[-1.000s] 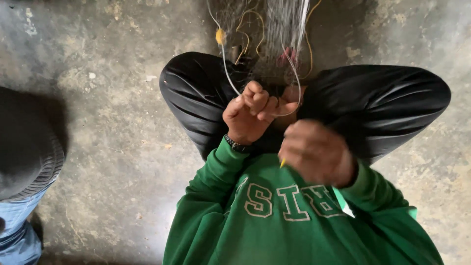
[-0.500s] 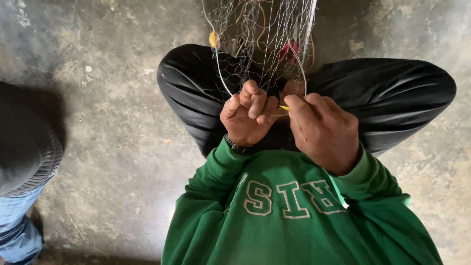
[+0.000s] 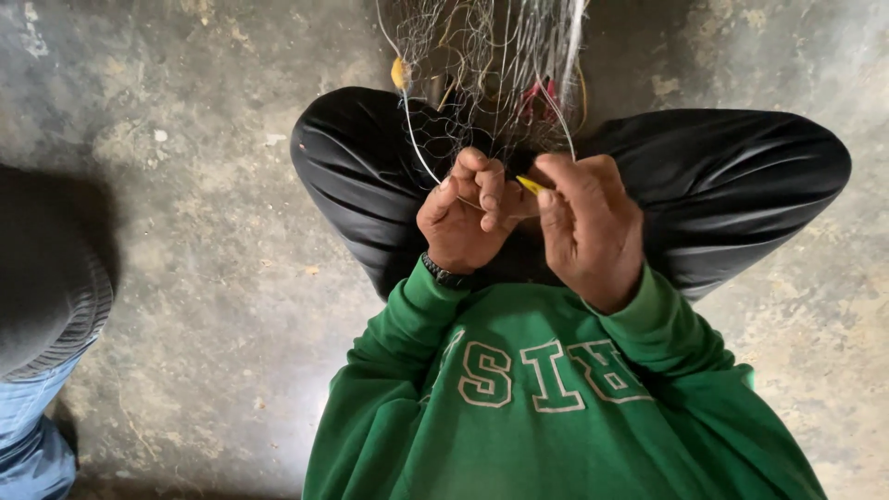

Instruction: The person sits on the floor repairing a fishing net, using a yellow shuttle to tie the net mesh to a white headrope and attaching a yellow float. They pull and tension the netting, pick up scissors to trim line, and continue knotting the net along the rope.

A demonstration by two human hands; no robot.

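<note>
Yellow needle (image 3: 529, 184) now pinched between both hands, formerly apart.

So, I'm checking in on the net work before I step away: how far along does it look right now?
Done: cannot be judged; no finished stretch is visible. In hand: the left hand pinches a strand of the fine net, and the right hand holds a small yellow tool against it. Left: most of the net hangs loose above the dark-trousered knees, its yellow float dangling.
</note>
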